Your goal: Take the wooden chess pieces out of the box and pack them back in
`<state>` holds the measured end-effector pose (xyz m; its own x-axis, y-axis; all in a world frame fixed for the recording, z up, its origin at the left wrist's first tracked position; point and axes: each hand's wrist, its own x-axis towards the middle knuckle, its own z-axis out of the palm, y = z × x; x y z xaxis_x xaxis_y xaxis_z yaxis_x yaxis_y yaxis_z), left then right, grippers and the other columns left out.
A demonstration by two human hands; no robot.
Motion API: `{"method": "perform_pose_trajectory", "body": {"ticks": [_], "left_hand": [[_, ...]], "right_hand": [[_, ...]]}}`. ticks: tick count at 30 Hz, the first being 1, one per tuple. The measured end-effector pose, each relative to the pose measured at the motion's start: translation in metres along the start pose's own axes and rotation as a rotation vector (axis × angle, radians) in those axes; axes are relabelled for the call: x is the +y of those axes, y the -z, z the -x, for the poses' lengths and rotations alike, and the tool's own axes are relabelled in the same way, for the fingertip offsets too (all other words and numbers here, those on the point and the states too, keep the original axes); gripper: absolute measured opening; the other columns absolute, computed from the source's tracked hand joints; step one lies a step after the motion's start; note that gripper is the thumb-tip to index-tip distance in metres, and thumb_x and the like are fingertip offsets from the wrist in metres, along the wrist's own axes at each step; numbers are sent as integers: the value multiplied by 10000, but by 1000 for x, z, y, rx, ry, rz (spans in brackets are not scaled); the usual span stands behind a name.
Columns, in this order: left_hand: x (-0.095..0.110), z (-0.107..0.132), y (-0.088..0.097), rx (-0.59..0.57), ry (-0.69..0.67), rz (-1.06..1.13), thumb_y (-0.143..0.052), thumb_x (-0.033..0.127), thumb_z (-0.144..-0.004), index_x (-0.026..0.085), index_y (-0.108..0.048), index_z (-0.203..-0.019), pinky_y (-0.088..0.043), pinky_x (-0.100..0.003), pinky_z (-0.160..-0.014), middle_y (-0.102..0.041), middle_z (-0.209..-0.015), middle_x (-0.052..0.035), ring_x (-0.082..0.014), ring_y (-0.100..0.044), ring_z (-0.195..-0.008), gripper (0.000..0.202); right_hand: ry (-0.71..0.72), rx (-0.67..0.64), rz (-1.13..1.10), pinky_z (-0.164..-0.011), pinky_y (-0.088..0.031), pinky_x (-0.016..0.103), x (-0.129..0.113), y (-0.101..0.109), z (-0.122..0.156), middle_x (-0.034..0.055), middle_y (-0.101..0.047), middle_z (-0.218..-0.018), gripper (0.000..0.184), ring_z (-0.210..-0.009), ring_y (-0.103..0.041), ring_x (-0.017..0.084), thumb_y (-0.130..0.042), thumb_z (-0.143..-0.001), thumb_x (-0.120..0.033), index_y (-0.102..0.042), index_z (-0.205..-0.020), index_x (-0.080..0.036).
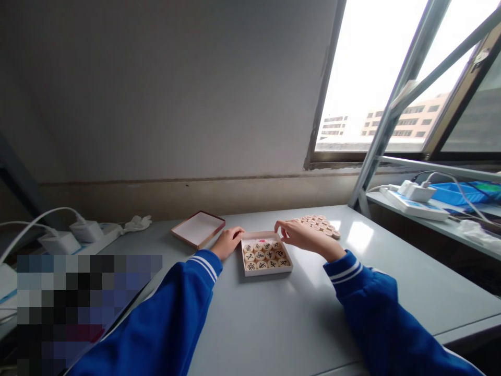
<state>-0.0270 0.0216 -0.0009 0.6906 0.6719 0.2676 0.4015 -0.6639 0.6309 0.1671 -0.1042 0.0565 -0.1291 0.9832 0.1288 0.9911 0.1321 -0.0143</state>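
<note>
A shallow white box (267, 272) stands on the grey table, with rows of round wooden xiangqi pieces (259, 256) in it. Most of these bear black characters; a red mark shows near the far side. At the box's far left corner, my left hand (229, 243) has its fingers bent against the edge. My right hand (301, 235) is over the far right corner, fingers curled down and closed; whatever they may hold is hidden. Beyond this hand lies a group of loose xiangqi pieces (319, 224), partly covered by it.
Left of the box lies an open lid (199, 228) with a dark red rim. Power strips with white plugs (86, 230) and a crumpled white item (136, 223) are at the far left. A metal post (385, 136) rises at the right, beside a shelf holding a blue tray (460, 193).
</note>
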Motion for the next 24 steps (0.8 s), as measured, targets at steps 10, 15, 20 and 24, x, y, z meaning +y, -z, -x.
{"method": "perform_pose_trajectory", "body": {"ticks": [10,15,20,24], "left_hand": [[-2,-2,-1,10,-9,-1,-343,260,-784,158,-561,-804,-411,-225,-689,-630,-831,-55,-154,-563,-790,241],[0,-1,-1,11,-2,-3,-340,269,-784,162,-560,-803,-419,-222,-670,-630,-823,-51,-154,-566,-782,246],[2,0,1,-1,2,-14,-340,259,-786,154,-564,-811,-420,-219,-667,-630,-831,-54,-155,-565,-788,248],[2,0,1,-6,10,-11,-342,253,-789,158,-566,-815,-422,-210,-653,-631,-825,-49,-151,-562,-798,244]], "right_hand": [[-274,-89,-70,-566,-394,254,52,19,23,48,-627,-808,229,-731,-569,194,-643,-619,-238,-600,-838,-187],[-236,-123,-60,-615,-395,246,56,9,24,42,-626,-789,161,-760,-559,184,-637,-610,-172,-598,-766,-178],[-241,-84,-19,-605,-373,237,58,4,22,36,-625,-754,125,-720,-549,170,-621,-616,-159,-586,-735,-171],[-231,-64,30,-602,-360,243,57,2,21,34,-615,-706,26,-675,-544,159,-597,-630,-156,-573,-631,-166]]}}
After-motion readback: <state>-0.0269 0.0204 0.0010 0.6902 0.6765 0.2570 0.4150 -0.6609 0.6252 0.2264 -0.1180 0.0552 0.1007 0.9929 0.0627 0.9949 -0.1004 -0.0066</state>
